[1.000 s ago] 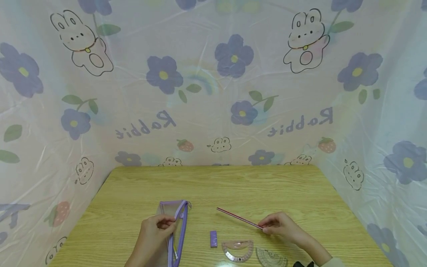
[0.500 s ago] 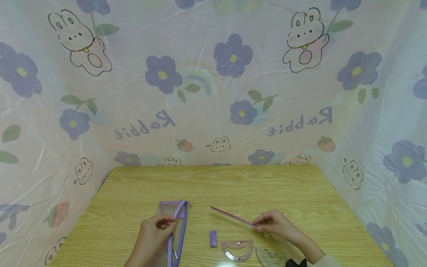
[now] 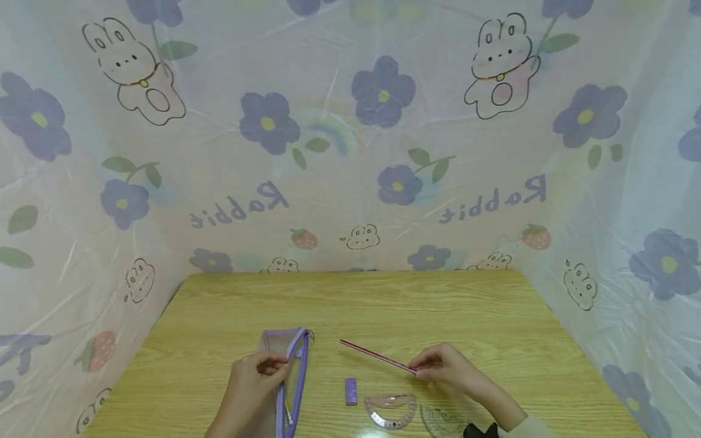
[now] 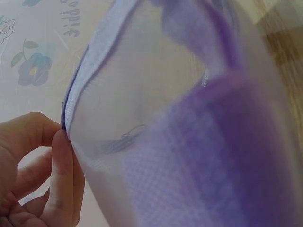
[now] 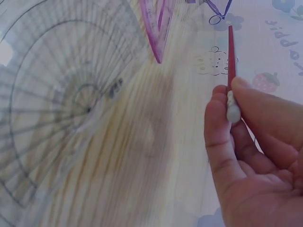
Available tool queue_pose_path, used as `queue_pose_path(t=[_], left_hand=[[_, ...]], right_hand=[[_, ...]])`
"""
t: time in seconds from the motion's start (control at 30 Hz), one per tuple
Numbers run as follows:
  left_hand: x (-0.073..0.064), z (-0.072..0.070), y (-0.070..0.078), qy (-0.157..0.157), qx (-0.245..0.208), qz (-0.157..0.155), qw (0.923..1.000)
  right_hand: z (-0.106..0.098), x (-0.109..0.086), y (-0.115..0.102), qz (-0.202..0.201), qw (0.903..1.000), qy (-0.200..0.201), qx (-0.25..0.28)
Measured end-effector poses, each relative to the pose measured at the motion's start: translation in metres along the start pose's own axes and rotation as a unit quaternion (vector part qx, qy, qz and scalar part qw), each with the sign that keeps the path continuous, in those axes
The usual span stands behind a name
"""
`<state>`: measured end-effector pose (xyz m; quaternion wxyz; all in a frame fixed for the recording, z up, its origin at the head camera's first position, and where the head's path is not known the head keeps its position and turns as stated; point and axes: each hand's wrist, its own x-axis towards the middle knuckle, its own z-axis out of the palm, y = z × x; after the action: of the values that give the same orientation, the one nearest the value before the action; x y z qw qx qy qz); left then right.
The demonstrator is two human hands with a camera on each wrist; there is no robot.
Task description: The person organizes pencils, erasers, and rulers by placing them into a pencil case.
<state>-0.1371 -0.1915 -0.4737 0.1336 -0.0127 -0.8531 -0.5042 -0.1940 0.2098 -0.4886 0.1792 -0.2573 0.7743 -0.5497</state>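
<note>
My left hand [image 3: 253,380] pinches one edge of a see-through pencil case [image 3: 300,389] with purple trim, holding its zipped side apart. Inside the case a thin yellow-and-white item [image 3: 288,415] shows through the opening. In the left wrist view, the thumb and fingertips grip the white zipper tape [image 4: 97,56]. My right hand [image 3: 446,367] pinches a red striped pencil [image 3: 376,354] near its white eraser end, which the right wrist view shows beside the thumb. The pencil's far end points left toward the case, still apart from it.
On the wooden table [image 3: 438,304], a purple eraser [image 3: 351,391] lies between the hands. A pinkish protractor [image 3: 390,401] and a clear protractor [image 3: 438,420] lie near the front, the latter partly behind a black object [image 3: 482,431] at the right wrist. A patterned curtain [image 3: 328,170] surrounds the table.
My right hand has moved left with the pencil, bringing its far end closer to the pencil case. My left hand stays in place on the case.
</note>
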Motion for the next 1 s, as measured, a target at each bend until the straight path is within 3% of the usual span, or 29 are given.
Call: queue_pose_path(t=[0.43, 1.0], left_hand=[[0.0, 0.001, -0.005, 0.007, -0.003, 0.006, 1.0], [0.0, 0.0, -0.002, -0.009, -0.009, -0.002, 0.9999]], right_hand=[[0.011, 0.011, -0.006, 0.001, 0.9999, -0.005, 0.014], [0.017, 0.017, -0.005, 0.013, 0.9998, -0.007, 0.012]])
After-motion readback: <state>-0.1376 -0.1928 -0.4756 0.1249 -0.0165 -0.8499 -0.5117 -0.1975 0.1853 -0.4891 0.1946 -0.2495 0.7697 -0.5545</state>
